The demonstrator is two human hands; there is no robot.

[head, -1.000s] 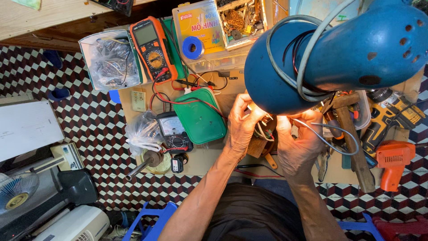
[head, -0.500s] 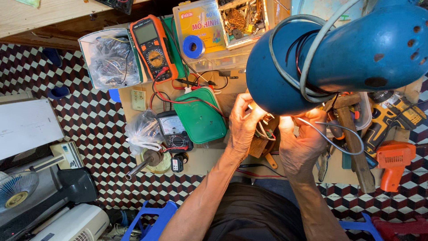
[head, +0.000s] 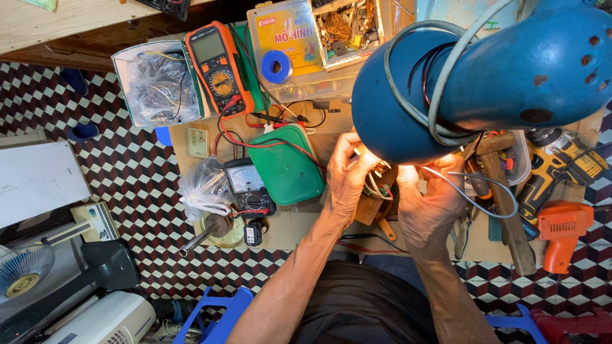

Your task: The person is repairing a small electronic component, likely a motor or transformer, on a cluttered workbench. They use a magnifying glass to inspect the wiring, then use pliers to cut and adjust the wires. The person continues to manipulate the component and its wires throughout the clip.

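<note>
Since the earlier frame almost nothing has shifted: both hands are staying under the blue lamp (head: 484, 76), only nudged a touch sideways with my view. I am curling my left hand (head: 347, 181) around a small wired part (head: 381, 180), its fingers pinching narrow near the lit spot, though the lamp shade is hiding just what the grip is closing on, so I cannot tell how firmly it is holding. I am cupping my right hand (head: 428, 207) beside it, fingers bent inward and touching the same bundle of wires; a thin grey wire (head: 468, 197) is looping out from it to the right. The wired part is sitting between my two hands, over a small wooden block (head: 368, 209) at the near edge of the tabletop (head: 299, 229). Just left of my left hand a green lid (head: 285, 164) is lying flat, with a red lead crossing it. Further left an analog meter (head: 248, 191) is resting near a crumpled plastic bag (head: 204, 188), and an orange multimeter (head: 217, 67) is lying toward the far side beside a blue tape roll (head: 276, 65). To my right a hammer (head: 503, 204) is lying lengthwise, with a yellow drill (head: 561, 169) and an orange tool (head: 561, 232) just beyond it. Checkered floor (head: 115, 153) is showing to the left of the tabletop.
</note>
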